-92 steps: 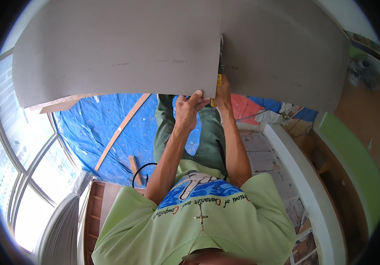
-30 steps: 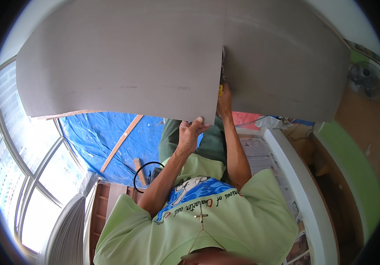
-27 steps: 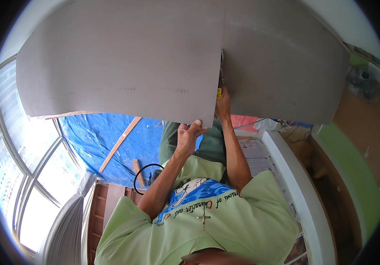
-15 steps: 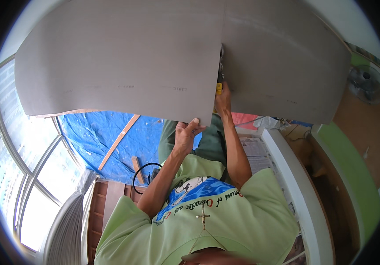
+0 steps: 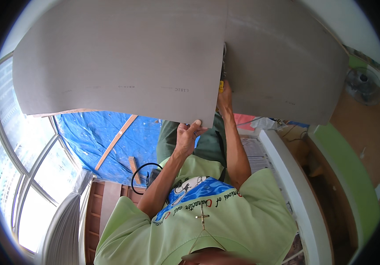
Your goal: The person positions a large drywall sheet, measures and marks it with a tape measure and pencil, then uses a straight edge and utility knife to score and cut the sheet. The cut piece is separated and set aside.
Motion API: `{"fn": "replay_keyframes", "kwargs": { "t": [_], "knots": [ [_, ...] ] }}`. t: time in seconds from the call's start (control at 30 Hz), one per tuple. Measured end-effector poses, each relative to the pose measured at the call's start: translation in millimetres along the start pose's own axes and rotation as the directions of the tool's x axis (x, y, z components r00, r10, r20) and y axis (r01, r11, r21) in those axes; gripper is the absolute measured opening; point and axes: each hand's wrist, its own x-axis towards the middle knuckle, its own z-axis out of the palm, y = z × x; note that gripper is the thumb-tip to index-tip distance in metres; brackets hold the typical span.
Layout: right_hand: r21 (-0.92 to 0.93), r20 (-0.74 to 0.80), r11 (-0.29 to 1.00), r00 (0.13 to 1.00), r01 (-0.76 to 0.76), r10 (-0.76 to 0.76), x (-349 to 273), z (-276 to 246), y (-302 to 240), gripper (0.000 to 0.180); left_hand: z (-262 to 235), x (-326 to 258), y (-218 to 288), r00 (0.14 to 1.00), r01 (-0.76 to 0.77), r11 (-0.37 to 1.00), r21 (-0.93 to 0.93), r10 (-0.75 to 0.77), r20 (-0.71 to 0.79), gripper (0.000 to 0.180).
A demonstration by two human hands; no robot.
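Observation:
A large grey board (image 5: 119, 48) stretches across the upper left. My left hand (image 5: 188, 138) pinches its near right corner, the thumb on top and the fingers curled under the edge. A second grey board (image 5: 287, 57) lies to the right, and the first board's side edge overlaps it. Along that edge my right hand (image 5: 225, 98) is closed around a tool with a yellow part (image 5: 221, 86) and dark, metallic parts beyond. Most of this tool is hidden by the left board, so its kind cannot be made out.
Blue sheeting (image 5: 88, 132) covers the floor below, with a wooden strip (image 5: 116, 142) and a short wood piece (image 5: 134, 169) on it. A black cable (image 5: 133, 176) loops beside my left arm. Windows (image 5: 22, 154) and a grey curtain (image 5: 64, 229) stand left; a fan (image 5: 363, 84) is right.
Both hands keep their grips. The left board's side edge sits slightly farther right against the right board, and the view has shifted a little.

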Motion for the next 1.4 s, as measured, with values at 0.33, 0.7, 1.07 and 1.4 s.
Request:
{"fn": "replay_keyframes", "kwargs": {
  "t": [0.33,0.7,1.07,1.4],
  "knots": [
    [-0.055,0.028,0.99,0.991,-0.133,0.134,10,-3,-7,0.03,6,-2,5,1.0,0.001,0.999,0.036,-0.001,-0.015,0.031],
    [-0.066,0.033,0.997,0.998,-0.048,0.051,21,0,-3,0.035,11,-5,9,1.0,-0.007,1.0,0.013,0.007,-0.012,0.028],
    [0.052,0.027,0.997,0.998,-0.061,0.06,26,7,-13,0.03,10,-4,7,1.0,0.003,1.0,0.012,-0.003,-0.012,0.028],
    [0.075,0.032,0.992,0.995,-0.099,0.096,38,8,-18,0.028,13,-5,9,1.0,-0.005,1.0,0.015,0.005,-0.01,0.026]
  ]
}}
